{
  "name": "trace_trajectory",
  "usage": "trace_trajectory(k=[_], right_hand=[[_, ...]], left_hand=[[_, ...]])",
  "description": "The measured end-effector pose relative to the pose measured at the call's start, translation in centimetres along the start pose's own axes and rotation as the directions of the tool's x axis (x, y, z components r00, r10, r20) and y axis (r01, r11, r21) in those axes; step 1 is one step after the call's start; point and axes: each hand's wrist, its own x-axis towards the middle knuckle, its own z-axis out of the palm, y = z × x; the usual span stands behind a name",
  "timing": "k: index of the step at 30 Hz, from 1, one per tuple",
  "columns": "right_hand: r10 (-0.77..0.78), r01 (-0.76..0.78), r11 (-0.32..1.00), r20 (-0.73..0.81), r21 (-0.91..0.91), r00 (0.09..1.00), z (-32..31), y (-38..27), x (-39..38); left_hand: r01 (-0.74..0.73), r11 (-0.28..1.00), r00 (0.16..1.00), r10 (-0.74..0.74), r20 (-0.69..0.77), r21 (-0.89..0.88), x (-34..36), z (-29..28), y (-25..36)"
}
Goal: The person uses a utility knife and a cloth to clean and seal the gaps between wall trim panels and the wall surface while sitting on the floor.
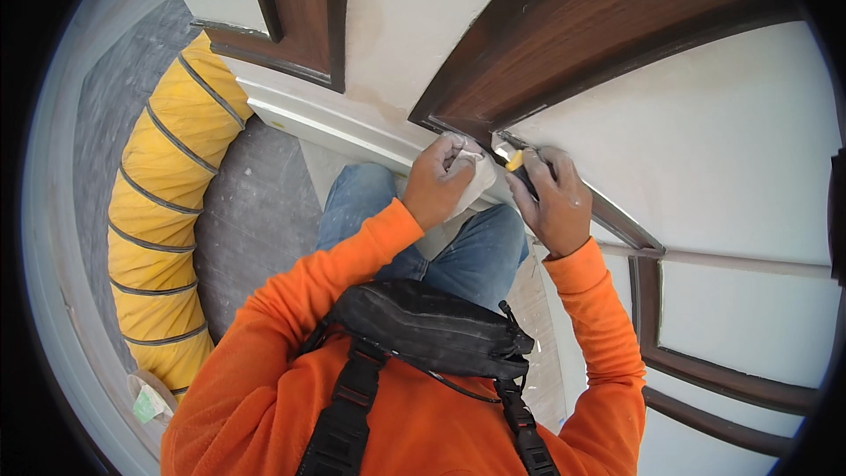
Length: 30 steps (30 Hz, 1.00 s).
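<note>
My left hand (pixel 441 176), fingers pinched, holds a crumpled whitish cloth (pixel 476 182) just left of the tool, below the corner of the dark brown wood trim (pixel 445 110). My right hand (pixel 555 198) grips a small tool (pixel 515 161) with a yellow and black handle and a light metal head at that corner, where the trim meets a white panel (pixel 679 141). Exactly what the head is, and whether it touches the trim, I cannot tell. Both hands have pale dust on them.
A yellow ribbed flexible duct (pixel 163 203) runs along the left over grey flooring (pixel 256 211). A white baseboard (pixel 317 132) lies ahead of my knees. More framed panels (pixel 731 300) are at the right. A black bag (pixel 414 326) is strapped across my front; a roundish object (pixel 150 401) sits at lower left.
</note>
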Motion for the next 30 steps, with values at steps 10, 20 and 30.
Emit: trace_trajectory(k=[10,20,30], right_hand=[[0.022,-0.022,1.0,-0.031,0.013,0.999,0.02,0.16,-0.19],[-0.021,0.021,1.0,-0.013,0.015,1.0,-0.18,0.16,0.19],[-0.035,0.036,0.998,-0.036,0.042,0.999,0.03,0.55,-0.26]], left_hand=[[0.008,1.0,1.0,-0.008,0.006,0.028,-0.12,-0.16,0.1],[-0.002,0.999,1.0,0.002,0.004,0.046,-0.19,-0.28,-0.27],[0.016,0.998,1.0,-0.016,0.009,0.062,-0.27,-0.42,-0.05]])
